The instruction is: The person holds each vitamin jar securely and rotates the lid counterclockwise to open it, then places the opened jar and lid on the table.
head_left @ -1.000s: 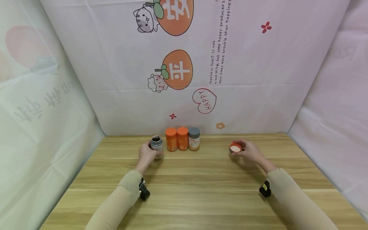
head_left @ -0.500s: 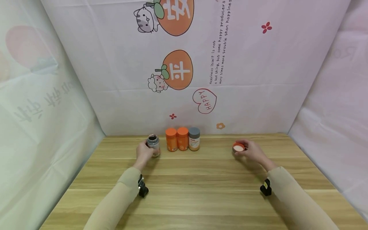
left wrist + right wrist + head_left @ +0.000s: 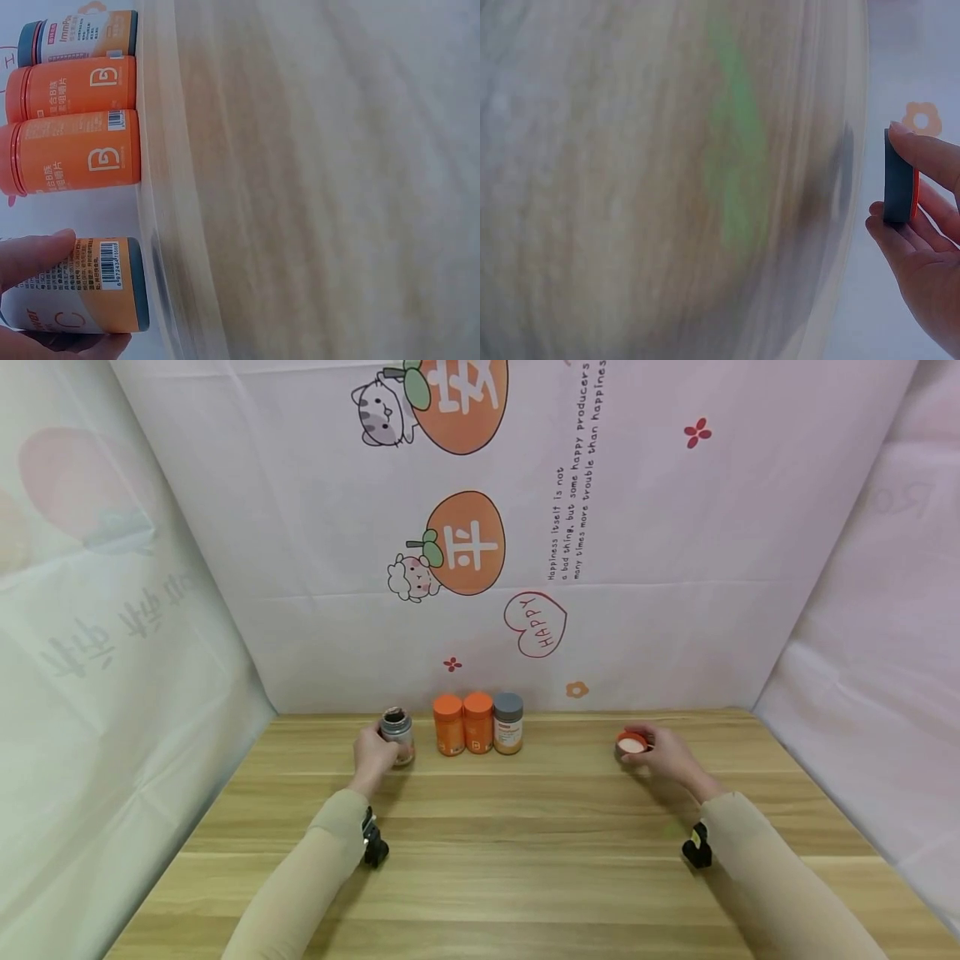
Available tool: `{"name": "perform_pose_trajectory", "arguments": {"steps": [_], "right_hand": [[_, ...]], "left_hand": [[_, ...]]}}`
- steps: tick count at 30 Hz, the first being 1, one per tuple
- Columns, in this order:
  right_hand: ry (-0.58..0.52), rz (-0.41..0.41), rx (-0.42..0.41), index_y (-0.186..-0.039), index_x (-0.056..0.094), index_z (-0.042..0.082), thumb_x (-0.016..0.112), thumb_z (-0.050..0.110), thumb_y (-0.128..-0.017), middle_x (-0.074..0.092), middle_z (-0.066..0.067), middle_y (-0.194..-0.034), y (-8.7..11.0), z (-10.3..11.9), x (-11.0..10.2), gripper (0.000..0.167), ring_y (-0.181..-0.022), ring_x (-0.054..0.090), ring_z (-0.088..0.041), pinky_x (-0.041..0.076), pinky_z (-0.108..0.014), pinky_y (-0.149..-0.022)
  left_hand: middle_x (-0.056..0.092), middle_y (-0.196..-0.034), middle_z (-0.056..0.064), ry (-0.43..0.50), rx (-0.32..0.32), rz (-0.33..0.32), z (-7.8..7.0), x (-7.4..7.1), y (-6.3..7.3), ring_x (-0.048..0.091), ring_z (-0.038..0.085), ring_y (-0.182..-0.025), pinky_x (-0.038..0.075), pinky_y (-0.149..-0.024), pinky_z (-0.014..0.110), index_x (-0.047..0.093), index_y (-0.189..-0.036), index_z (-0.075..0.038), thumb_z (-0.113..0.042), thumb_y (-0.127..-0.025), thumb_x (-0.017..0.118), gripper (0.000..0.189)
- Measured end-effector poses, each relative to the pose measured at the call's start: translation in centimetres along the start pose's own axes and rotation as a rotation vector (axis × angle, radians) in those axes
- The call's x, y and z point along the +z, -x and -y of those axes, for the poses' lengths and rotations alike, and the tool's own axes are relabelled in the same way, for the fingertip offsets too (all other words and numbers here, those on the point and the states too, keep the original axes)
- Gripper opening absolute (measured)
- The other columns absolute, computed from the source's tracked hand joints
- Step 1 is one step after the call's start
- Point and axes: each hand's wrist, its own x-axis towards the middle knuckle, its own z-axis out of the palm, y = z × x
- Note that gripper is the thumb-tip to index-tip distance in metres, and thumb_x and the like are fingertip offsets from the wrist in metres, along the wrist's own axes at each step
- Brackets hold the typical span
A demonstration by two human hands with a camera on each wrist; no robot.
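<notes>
At the back left, my left hand (image 3: 373,756) grips an uncapped supplement bottle (image 3: 403,739) with a grey neck and a dark opening at its top. In the left wrist view, the bottle's orange and white label (image 3: 82,289) shows between thumb and fingers. Whether its base touches the table is not plain. Over the right side of the table, my right hand (image 3: 671,756) pinches a round bottle lid (image 3: 632,745). The lid's white inner face is turned up, with a red-orange edge. From the right wrist view, the lid's dark grey side (image 3: 898,180) is held above the table.
Two orange bottles (image 3: 449,727) and a grey-capped bottle (image 3: 507,724) stand capped in a tight row against the back, just right of the held bottle. A printed white cloth (image 3: 652,610) rises behind the wooden table (image 3: 525,852), with cloth on both sides too.
My left hand has carried the open bottle a little left and back, away from the row of bottles. The lid in my right hand has shifted to the right.
</notes>
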Motion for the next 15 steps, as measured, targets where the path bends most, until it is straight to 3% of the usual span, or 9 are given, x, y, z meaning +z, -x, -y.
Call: {"name": "perform_pose_trajectory", "arguments": {"steps": [15], "right_hand": [[0.043,0.011,0.036,-0.134,0.046,-0.006,0.072,0.014,-0.083,0.056,-0.031,-0.122,-0.2,-1.6,-0.3,0.061,-0.108,0.056,-0.042,0.046,-0.050,-0.086]], "left_hand": [[0.063,-0.115,0.023,-0.016,-0.018,0.008,0.4,0.0,-0.8,0.058,0.037,-0.108,0.046,-0.094,0.047,0.059,-0.118,0.003,-0.004,-0.065,0.076,0.056]]}}
